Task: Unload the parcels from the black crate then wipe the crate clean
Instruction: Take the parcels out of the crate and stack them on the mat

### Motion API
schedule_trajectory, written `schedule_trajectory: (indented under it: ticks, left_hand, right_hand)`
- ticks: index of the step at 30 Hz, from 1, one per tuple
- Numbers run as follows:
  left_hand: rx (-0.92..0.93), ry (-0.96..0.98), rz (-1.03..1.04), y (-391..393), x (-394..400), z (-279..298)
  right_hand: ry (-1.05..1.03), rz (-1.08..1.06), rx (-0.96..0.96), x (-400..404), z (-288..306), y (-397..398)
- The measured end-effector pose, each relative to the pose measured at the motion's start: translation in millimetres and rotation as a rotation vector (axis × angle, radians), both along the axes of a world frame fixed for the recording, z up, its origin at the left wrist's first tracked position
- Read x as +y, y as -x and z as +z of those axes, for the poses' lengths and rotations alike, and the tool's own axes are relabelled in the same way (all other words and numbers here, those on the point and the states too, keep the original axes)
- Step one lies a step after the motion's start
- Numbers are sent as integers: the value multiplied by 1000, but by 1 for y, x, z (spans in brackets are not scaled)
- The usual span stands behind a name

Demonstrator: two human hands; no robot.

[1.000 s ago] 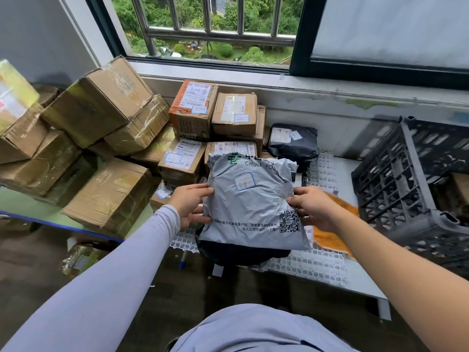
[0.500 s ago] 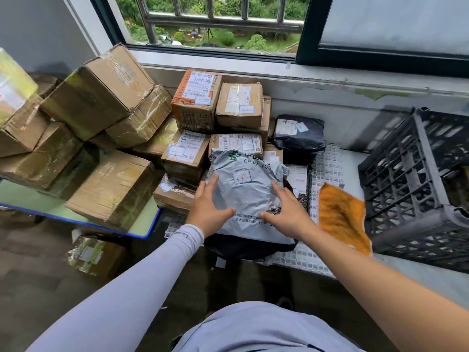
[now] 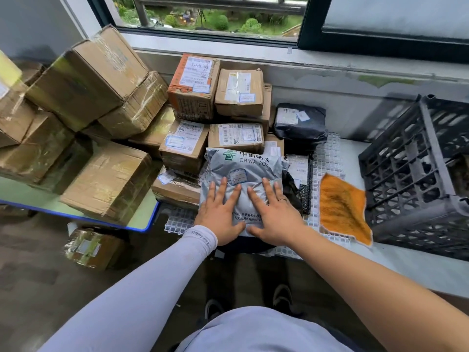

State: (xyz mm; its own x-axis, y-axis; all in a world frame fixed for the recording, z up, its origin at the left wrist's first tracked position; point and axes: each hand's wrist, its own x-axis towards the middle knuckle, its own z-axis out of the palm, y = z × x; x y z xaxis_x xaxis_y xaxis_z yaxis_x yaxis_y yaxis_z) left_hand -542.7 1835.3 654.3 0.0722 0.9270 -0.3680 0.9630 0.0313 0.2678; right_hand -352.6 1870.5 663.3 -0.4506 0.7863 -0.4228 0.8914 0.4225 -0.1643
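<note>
Pressing flat hands point(image 3: 250, 214) on grey "CHINA POS" parcel point(image 3: 242, 171).

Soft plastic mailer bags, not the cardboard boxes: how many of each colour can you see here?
Grey plastic mailer bag: 1
Black plastic mailer bags with white labels: 2, one by the wall, one right of the grey bag
Total: 3
A dark shape under the grey bag is too hidden to count.

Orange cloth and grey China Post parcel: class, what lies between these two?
In the head view, a black bag and a labelled flat packet on the white plastic grid lie between the grey parcel and the orange cloth.
</note>
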Motion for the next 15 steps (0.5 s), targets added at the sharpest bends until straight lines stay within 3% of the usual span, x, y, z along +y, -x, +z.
schedule_trajectory:
  ticks: [15]
  left_hand:
    - [-82, 87, 32, 5, 13, -27]
  right_hand:
    - [41, -32, -45, 6, -23, 10]
